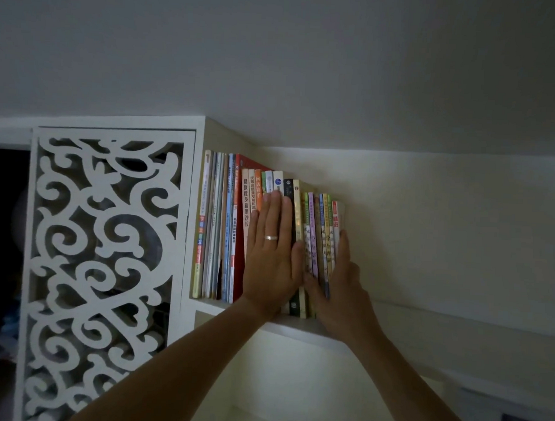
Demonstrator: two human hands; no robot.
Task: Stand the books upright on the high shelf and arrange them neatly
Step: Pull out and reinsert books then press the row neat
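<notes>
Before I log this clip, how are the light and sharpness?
Head view: dim overall; the books and both hands, left and right, are sharp enough; the carved white screen blurs toward the lower left; wide-angle bend at the edges; no glare.

A row of colourful paperback books (224,224) stands upright on a high white wooden shelf (296,330), beside a white carved fretwork panel (102,266). The left hand (272,258) (a silver ring on one finger) lies flat against the spines. The right hand (339,283) presses the row's right end, fingers straight.
</notes>
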